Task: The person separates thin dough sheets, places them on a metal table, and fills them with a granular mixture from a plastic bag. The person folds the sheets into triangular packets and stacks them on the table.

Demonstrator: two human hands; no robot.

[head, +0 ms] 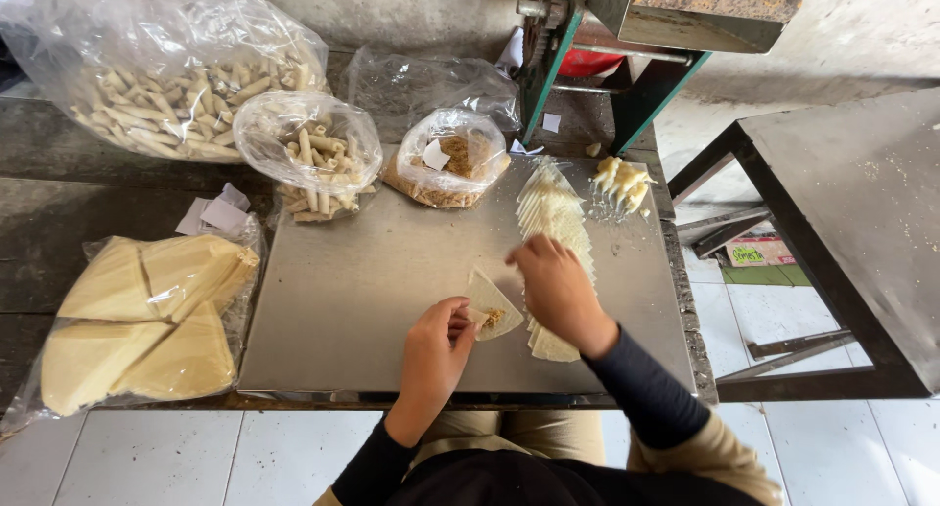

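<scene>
Grey concrete walls and white floor tiles are framing this corner, with a rusty green-legged machine (627, 46) standing beyond the fingers and a dark metal table (852, 222) off to the right of them. Filling the middle, a steel worktop (372, 300) is lying over old dark wood.

Far left of the fingers, a bag of folded yellow sheets (147, 320) is sitting; up beyond them, a big bag of rolled sticks (176, 85), a smaller bag of rolls (313, 154) and a bag of brown crumb filling (450, 163) are resting.

Under the right hand (558, 291), a row of triangular wrappers (553, 212) is fanning away, and its fingers are pressing flat on that stack, holding nothing that I can see.

The left hand (436, 354) is pinching narrow on the near corner of a single wrapper (490, 300), a dab of filling (493, 318) sitting just beside those fingertips.

Risks, as I judge them: the thin wrapper may be tearing if the pinch is pulling too hard, crumbs may be spilling out on the fold, and the pressing right hand may be dragging the stack askew.
</scene>
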